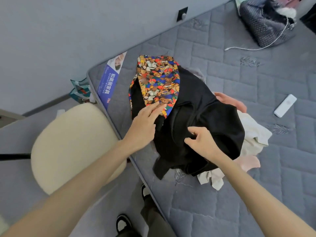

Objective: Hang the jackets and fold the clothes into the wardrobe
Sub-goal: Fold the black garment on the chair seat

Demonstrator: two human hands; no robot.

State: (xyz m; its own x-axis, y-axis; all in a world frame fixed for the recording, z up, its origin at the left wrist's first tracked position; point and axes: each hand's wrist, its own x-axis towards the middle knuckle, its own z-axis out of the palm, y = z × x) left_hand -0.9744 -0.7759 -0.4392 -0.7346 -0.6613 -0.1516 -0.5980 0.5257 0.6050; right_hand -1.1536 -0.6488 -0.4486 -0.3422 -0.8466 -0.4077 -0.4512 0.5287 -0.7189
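Note:
A black jacket (205, 117) with a bright teddy-bear print lining (159, 79) lies crumpled on top of a clothes pile on the grey mattress (256, 194). My left hand (145, 124) lies on the jacket's left side, its straight fingers touching the lower edge of the print lining. My right hand (200, 141) pinches a fold of the black fabric between thumb and fingers. Under the jacket lie cream (253, 134) and pink (249, 163) garments. No wardrobe is in view.
A cream round chair seat (68, 146) stands left of the mattress edge. A white remote (285, 105) lies on the mattress to the right. A dark quilted bag (266, 19) and a white cable (256, 47) are at the far right corner. Another person's hand (230, 101) shows behind the pile.

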